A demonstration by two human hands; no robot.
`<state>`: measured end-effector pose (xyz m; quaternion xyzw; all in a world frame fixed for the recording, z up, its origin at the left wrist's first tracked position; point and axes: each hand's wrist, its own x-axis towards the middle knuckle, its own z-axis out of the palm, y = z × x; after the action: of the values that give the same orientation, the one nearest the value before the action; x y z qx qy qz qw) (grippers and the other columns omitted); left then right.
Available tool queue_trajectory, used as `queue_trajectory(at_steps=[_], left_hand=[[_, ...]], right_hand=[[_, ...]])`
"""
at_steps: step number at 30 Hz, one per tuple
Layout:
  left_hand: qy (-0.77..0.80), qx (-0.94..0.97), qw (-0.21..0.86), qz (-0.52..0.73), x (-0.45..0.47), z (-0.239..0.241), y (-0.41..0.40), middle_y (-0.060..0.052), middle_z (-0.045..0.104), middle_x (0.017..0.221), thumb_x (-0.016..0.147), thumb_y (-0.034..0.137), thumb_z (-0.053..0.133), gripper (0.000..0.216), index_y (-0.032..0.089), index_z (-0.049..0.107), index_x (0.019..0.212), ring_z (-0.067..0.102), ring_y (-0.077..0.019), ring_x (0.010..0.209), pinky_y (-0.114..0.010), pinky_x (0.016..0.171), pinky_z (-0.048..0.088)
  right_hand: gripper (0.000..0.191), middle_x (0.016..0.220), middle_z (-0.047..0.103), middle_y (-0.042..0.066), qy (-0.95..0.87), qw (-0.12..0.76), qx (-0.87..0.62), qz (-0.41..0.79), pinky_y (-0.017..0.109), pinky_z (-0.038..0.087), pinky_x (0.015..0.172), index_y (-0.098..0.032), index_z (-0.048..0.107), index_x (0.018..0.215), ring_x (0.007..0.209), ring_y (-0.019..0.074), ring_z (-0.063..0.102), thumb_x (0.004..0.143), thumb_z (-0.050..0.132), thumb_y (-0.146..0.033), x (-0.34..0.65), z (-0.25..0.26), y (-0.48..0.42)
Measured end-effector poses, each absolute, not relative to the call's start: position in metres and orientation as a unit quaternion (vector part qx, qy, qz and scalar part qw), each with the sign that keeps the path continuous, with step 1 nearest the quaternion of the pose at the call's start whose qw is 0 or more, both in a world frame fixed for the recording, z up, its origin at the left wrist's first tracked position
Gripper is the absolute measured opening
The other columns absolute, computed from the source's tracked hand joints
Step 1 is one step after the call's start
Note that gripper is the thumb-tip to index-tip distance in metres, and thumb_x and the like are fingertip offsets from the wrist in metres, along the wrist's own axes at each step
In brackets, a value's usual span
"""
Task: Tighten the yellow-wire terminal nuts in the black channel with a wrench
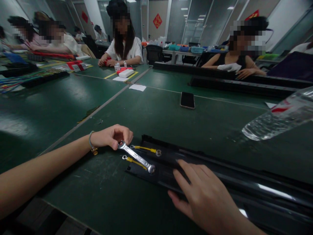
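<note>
My left hand (114,135) is closed on one end of a silver open-end wrench (137,156). The wrench's other end sits at a bolt or nut (152,169) on a long black channel-shaped part (168,163). A yellow cable with a ring terminal (133,161) runs partly under the wrench. A second yellow cable (146,149) lies beyond it, fixed at another round fastener (158,152). My right hand (199,187) rests on the black part with its fingers spread and holds nothing.
A clear water bottle (276,114) lies tilted at the right. Farther back are a phone (187,100), white paper (137,87) and long black parts (239,86). Coloured wires (26,78) lie at the left. Several people sit around the green table (117,107).
</note>
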<state>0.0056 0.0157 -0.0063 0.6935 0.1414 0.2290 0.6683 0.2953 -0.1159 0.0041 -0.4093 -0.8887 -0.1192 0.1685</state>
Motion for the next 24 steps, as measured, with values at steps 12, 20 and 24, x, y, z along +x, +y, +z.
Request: queue_trajectory(at_steps=[12, 20, 24], left_hand=[[0.074, 0.720, 0.676, 0.134, 0.0048, -0.0071, 0.0104, 0.001, 0.048, 0.061, 0.056, 0.038, 0.075, 0.034, 0.018, 0.050, 0.064, 0.045, -0.0112, 0.056, -0.024, 0.056, 0.040], [0.052, 0.724, 0.679, 0.106, 0.0090, -0.0042, 0.0054, 0.001, 0.049, 0.060, 0.055, 0.037, 0.076, 0.035, 0.018, 0.048, 0.061, 0.045, -0.0120, 0.056, -0.025, 0.055, 0.039], [0.047, 0.730, 0.676, 0.088, 0.0085, -0.0038, 0.0055, 0.000, 0.050, 0.061, 0.055, 0.036, 0.077, 0.035, 0.018, 0.047, 0.060, 0.046, -0.0128, 0.057, -0.025, 0.055, 0.039]], right_hand=[[0.023, 0.097, 0.062, 0.014, -0.890, 0.159, -0.411, -0.116, 0.036, 0.042, 0.067, -0.015, 0.063, 0.085, 0.078, 0.0232, 0.056, 0.072, 0.052, -0.031, 0.2948, 0.0037, -0.1154], [0.025, 0.097, 0.063, 0.014, -0.889, 0.159, -0.411, -0.121, 0.036, 0.043, 0.067, -0.014, 0.064, 0.085, 0.078, 0.0238, 0.056, 0.071, 0.053, -0.032, 0.2936, 0.0045, -0.1153], [0.024, 0.095, 0.063, 0.015, -0.890, 0.162, -0.408, -0.122, 0.036, 0.043, 0.066, -0.014, 0.064, 0.084, 0.077, 0.0235, 0.057, 0.072, 0.052, -0.032, 0.2936, 0.0053, -0.1151]])
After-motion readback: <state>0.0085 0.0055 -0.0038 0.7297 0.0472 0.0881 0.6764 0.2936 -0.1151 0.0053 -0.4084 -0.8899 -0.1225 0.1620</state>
